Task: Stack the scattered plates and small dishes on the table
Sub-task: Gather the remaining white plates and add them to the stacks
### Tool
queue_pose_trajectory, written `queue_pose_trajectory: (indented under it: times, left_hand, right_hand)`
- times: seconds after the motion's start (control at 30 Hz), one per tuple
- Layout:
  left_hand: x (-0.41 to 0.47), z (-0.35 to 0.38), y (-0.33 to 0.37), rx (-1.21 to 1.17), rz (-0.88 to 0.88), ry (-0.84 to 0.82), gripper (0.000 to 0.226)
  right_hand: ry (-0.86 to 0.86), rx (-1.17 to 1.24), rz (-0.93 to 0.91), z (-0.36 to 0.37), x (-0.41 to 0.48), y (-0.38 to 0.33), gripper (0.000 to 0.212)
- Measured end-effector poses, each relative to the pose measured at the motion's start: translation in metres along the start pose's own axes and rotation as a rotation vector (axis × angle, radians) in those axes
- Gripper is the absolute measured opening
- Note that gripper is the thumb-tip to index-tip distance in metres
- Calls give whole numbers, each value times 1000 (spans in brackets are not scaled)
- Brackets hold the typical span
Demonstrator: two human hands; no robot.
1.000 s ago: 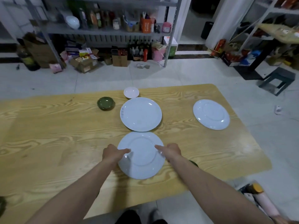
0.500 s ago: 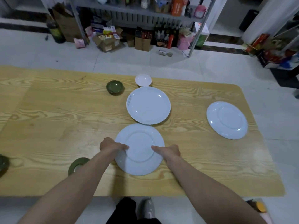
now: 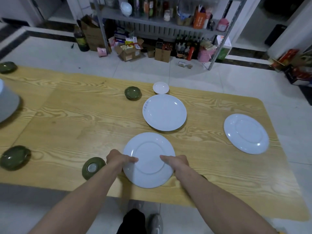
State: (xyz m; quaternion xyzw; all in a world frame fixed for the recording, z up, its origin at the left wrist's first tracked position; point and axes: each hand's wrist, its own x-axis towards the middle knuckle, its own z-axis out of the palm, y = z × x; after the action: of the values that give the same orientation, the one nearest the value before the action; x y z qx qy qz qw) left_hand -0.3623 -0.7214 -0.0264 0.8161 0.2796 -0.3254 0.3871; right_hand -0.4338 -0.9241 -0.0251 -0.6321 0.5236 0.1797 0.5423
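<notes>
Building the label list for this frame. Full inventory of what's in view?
White plates: 3, on table; near plate, middle plate, right plate.
Small white dish: 1, far edge, behind middle plate.
Green dishes: 4, dark green; centre-far, far-left corner, left, near edge.
White object: 1, left edge, cropped, unidentifiable.
Table: 1, light wood.
Shelf rack: 1, grey metal, behind table.
Cardboard boxes: several, brown, floor under rack.
Left hand: 1, grips near plate's left rim.
Right hand: 1, grips its right rim.
</notes>
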Motion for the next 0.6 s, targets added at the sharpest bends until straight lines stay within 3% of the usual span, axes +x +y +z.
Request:
queue_pose_trajectory:
  times: [0.2, 0.47, 0.53, 0.6]
  left_hand:
    - [-5, -4, -13, -35, 22, 15, 66]
    - [-30, -11, -12, -165, 78, 44, 50]
    - [-39, -12, -9, -191, 95, 45, 60]
    - [-49, -13, -3, -195, 144, 70, 45]
  right_hand:
    - [11, 100, -5, -2, -10, 9, 71]
    - [6, 249, -88, -12, -26, 12, 43]
    - [21, 278, -137, -17, -33, 5, 36]
    - [18, 316, -182, -22, -41, -2, 30]
